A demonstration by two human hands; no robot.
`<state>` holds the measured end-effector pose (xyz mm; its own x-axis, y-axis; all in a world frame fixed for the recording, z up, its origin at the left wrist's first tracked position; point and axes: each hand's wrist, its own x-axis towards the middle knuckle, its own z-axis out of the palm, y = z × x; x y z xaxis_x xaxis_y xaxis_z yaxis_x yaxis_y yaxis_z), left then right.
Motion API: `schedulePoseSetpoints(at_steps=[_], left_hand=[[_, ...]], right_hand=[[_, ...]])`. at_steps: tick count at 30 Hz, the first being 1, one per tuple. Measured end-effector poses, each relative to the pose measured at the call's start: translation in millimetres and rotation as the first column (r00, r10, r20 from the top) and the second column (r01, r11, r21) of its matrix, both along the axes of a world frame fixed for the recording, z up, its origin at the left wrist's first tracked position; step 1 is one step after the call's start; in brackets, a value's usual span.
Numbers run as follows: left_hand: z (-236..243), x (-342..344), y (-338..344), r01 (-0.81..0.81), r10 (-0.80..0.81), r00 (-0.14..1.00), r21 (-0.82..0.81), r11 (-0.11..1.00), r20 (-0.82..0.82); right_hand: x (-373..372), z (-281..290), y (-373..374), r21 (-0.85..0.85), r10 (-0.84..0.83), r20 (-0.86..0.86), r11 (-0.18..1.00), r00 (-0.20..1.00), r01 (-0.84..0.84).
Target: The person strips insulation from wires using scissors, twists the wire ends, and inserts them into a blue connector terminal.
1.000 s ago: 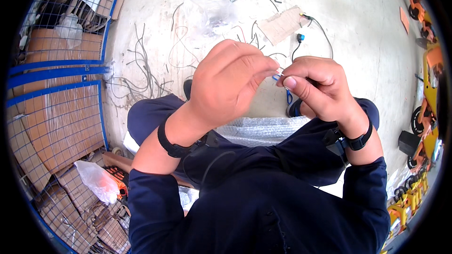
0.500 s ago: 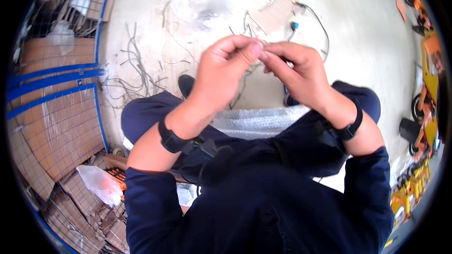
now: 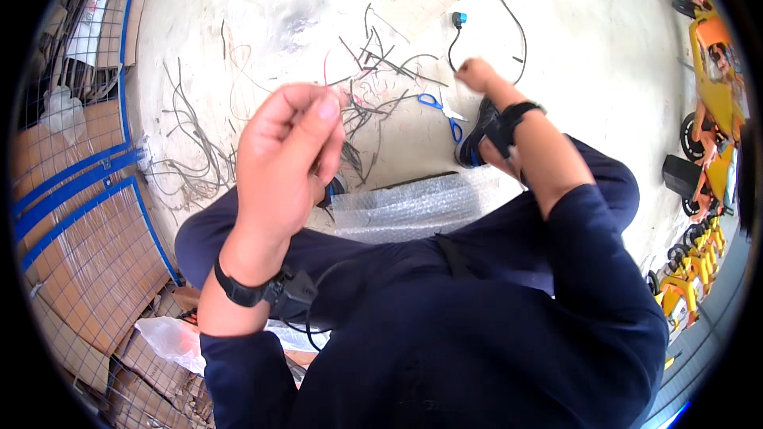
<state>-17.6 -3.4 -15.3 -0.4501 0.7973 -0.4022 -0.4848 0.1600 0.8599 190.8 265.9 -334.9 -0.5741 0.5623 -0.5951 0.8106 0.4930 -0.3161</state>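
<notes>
My left hand [image 3: 290,151] is raised in front of me, thumb and forefinger pinched on a thin red wire [image 3: 326,67] that sticks up from the fingertips. Farther out on the right, my right hand [image 3: 481,75] reaches down to the floor with its fingers curled in. Its fingertips meet a black cable [image 3: 451,49] with a blue connector [image 3: 458,21] at one end; whether they grip the cable is too small and blurred to see. Blue-handled scissors [image 3: 443,114] lie partly spread on the floor between my hands.
Dark wire offcuts [image 3: 373,59] are scattered ahead, with more strands [image 3: 195,139] at the left. A cardboard piece [image 3: 417,4] and clear plastic [image 3: 290,20] lie beyond. Bubble wrap [image 3: 413,202] sits between my legs. A blue-framed mesh cage [image 3: 79,214] stands left; yellow-orange wheeled machines [image 3: 719,111] line the right.
My hands were together, fingertips touching. Now they are apart: the left has moved left with the red wire, the right has gone out and down to the cable. The view has shifted, uncovering the scissors.
</notes>
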Motion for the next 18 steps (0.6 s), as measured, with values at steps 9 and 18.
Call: schedulePoseSetpoints(at_steps=[9, 18], left_hand=[[-45, 7, -6, 0.082, -0.065, 0.995, -0.252, 0.964, 0.073], [-39, -1, 17, 0.163, -0.151, 0.985, -0.178, 0.97, 0.08]], right_hand=[[37, -85, -105, 0.094, -0.234, 0.099, 0.97, 0.967, 0.225], [41, -115, -106, 0.083, -0.201, 0.032, 0.977, 0.979, 0.198]])
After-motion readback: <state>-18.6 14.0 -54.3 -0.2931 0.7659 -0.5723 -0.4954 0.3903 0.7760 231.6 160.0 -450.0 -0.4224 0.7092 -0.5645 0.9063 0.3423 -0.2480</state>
